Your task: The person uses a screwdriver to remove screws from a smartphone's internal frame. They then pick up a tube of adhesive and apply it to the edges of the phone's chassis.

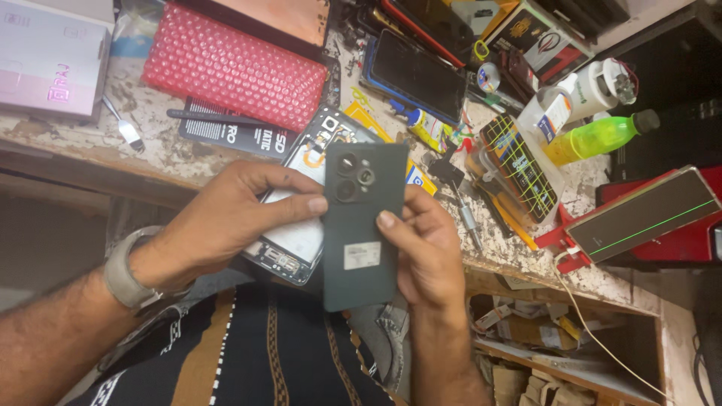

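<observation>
While the dark back cover [365, 225] is already off the opened phone [301, 225], the two parts are not yet far apart: the cover stands upright in front of the person, just beside the phone body, over the front edge of the worktop [162, 154]. The right hand [429, 259] is closed around the cover, with the thumb on its flat face near a small white sticker and the fingers behind it. The left hand [226, 218] is curled on the opened phone, thumb tip touching the cover's left edge; under this hand I can see the pale inner parts and the frame. So, as I judge it, the separating is done, and what is left is any work on the inside, which is not yet started.

Around them the worktop is very crowded. A red bubble-wrap pouch [233, 68] lies at the far side, with a black comb [226, 131] before it. Another phone in a blue case [417, 74] lies further back. Toward the right edge there are a small glue tube [425, 128], a green bottle [602, 137] and a white bottle [590, 90]. A phone with a green line on its screen [647, 214] rests on a red stand, its cable hanging down. Little free space remains for putting the parts down.
</observation>
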